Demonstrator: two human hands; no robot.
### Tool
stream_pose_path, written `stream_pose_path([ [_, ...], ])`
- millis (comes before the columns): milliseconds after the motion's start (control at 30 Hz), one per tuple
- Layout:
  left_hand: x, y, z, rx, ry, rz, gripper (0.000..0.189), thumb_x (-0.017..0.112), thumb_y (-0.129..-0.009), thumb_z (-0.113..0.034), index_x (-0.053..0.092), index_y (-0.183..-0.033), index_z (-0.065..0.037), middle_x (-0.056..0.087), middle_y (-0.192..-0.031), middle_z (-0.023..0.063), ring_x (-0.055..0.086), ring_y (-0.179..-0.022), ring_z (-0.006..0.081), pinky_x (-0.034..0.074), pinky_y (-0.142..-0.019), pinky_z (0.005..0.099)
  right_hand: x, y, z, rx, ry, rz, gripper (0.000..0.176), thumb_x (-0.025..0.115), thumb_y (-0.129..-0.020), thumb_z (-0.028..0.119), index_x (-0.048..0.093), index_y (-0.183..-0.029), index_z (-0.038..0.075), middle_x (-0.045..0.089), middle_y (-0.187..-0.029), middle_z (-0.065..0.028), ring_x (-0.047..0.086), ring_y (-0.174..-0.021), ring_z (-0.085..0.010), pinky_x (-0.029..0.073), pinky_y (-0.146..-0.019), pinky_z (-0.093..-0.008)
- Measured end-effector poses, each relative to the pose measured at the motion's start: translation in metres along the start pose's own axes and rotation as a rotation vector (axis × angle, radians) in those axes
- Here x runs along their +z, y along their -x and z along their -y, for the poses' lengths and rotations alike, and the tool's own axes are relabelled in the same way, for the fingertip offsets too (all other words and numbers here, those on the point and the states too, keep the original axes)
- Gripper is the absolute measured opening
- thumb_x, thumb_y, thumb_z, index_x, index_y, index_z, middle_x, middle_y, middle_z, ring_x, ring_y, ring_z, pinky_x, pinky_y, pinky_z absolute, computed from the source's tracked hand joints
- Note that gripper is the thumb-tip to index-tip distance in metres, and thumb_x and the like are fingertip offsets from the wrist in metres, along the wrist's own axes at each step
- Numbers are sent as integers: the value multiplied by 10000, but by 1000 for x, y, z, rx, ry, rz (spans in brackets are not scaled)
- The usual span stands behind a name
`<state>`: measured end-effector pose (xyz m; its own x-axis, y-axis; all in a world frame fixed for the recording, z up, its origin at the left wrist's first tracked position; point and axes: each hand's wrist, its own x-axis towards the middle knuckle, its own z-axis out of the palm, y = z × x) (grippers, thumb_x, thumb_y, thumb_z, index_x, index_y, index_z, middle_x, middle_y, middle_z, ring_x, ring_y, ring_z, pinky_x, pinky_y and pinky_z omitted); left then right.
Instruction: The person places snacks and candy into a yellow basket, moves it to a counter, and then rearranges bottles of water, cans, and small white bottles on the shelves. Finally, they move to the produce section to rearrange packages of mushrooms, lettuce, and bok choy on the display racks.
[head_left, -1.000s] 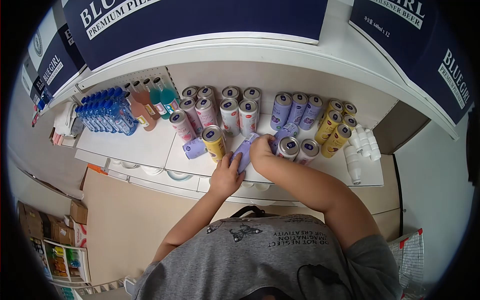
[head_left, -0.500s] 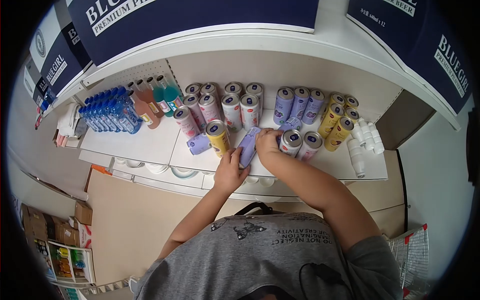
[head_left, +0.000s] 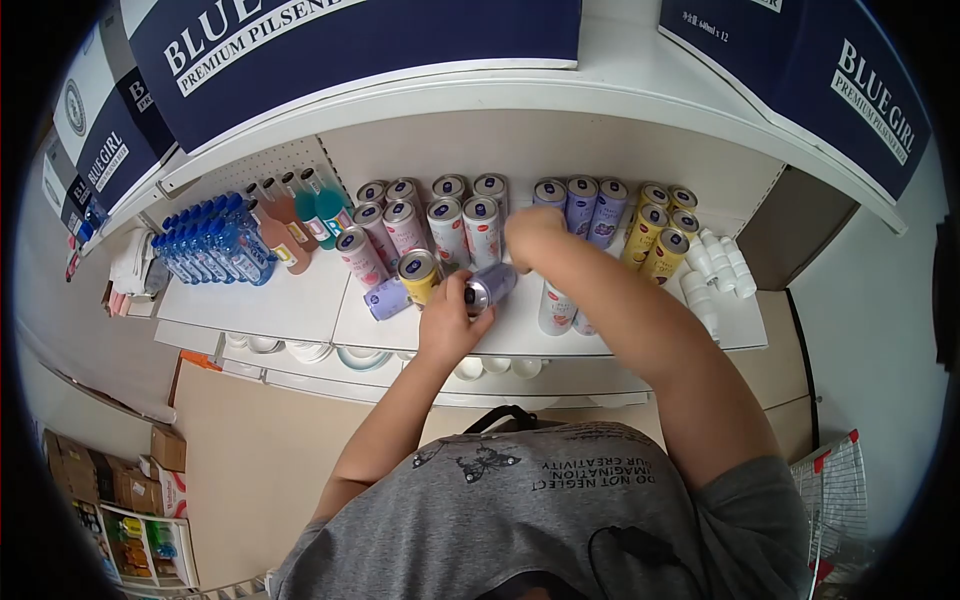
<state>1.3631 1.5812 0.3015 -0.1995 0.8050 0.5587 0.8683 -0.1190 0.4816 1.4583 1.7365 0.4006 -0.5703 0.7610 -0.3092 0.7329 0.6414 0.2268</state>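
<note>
The left hand [head_left: 450, 318] was closed around a purple aluminium drink can [head_left: 490, 285], tilted on its side just right of the upright yellow can [head_left: 418, 273] on the white shelf [head_left: 300, 290]. The right hand [head_left: 530, 237] was curled behind and to the right of the yellow can, near the standing purple cans [head_left: 585, 205]. Whether it gripped anything could not be told.

5 purple cans [head_left: 583, 205], 6 yel. cans [head_left: 645, 228]

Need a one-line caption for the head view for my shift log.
Left hand holds a purple can tilted over the white shelf; right hand reaches toward the back-row purple cans.
</note>
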Motion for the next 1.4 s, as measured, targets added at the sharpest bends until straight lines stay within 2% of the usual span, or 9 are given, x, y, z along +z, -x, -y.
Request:
stream_pose_path([
  [67, -1, -24, -11, -62, 22, 110, 548, 767, -714, -243, 486, -1127, -19, 618, -868, 160, 619, -757, 316, 507, -683, 389, -13, -7, -39, -42, -56, 105, 381, 759, -520, 178, 726, -875, 44, 708, -903, -119, 692, -799, -221, 548, -608, -334],
  [200, 10, -73, -21, -91, -5, 261, 563, 758, -730, -337, 496, -1129, -40, 647, -831, 152, 647, -731, 294, 509, -650, 382, -8, -11, -98, -50, -243, 172, 421, 731, -491, 153, 698, -895, 43, 686, -811, -144, 671, -748, -241, 537, -632, -383],
  [367, 37, -121, -30, -184, -7, 409, 631, 764, -673, -466, 564, -1106, -53, 681, -937, 171, 664, -886, 314, 523, -739, 407, 3, 4, -129, -235, -234, -87, 628, 750, -501, 144, 639, -1116, 83, 679, -964, -151, 661, -872, -284, 535, -734, -371],
  [633, 79, -151, -41, -148, -39, 362, 722, 780, -641, -521, 579, -1137, -37, 674, -961, 176, 663, -886, 324, 530, -768, 408, 25, -4, -141, -249, -366, -97, 673, 748, -539, 129, 623, -1199, 160, 611, -1115, -150, 623, -998, -291, 517, -823, -375],
  [833, 80, -146, -36, -158, 63, 344, 827, 795, -648, -522, 513, -1212, 13, 600, -1076, 270, 632, -956, 371, 521, -810, 413, 46, -9, -141, -252, -467, -174, 666, 721, -613, 137, 579, -1263, 165, 486, -1284, -142, 511, -1176, -301, 444, -962, -362],
  [1000, 66, -109, -18, -206, 305, 241, 870, 796, -687, -486, 438, -1294, 23, 558, -1161, 261, 616, -999, 324, 509, -838, 391, 60, 28, -153, -307, -681, -522, 609, 757, -714, 242, 558, -1270, 97, 498, -1263, -156, 533, -1153, -314, 443, -974, -369],
  [1167, 32, -55, -46, -304, 661, 522, 916, 814, -695, -452, 386, -1347, 28, 516, -1250, 185, 541, -1111, 277, 478, -897, 390, 75, 98, -155, -230, -1050, -274, 692, 798, -732, 328, 511, -1315, 90, 499, -1303, -157, 550, -1146, -297, 462, -943, -390],
  [1267, 50, -42, -57, -116, 603, 498, 849, 838, -677, -352, 426, -1322, 17, 532, -1227, 186, 551, -1104, 277, 460, -925, 376, 100, 109, -142, -295, -1060, -234, 761, 836, -692, 270, 477, -1340, 94, 528, -1299, -136, 562, -1134, -273, 472, -921, -388],
  [1400, 60, -37, -56, -170, 602, 387, 714, 836, -674, -305, 506, -1225, 6, 578, -1119, 182, 580, -1042, 267, 470, -898, 359, 121, 104, -121, -260, -1116, -318, 760, 817, -656, 294, 486, -1313, 100, 552, -1252, -158, 571, -1119, -288, 458, -935, -375],
])
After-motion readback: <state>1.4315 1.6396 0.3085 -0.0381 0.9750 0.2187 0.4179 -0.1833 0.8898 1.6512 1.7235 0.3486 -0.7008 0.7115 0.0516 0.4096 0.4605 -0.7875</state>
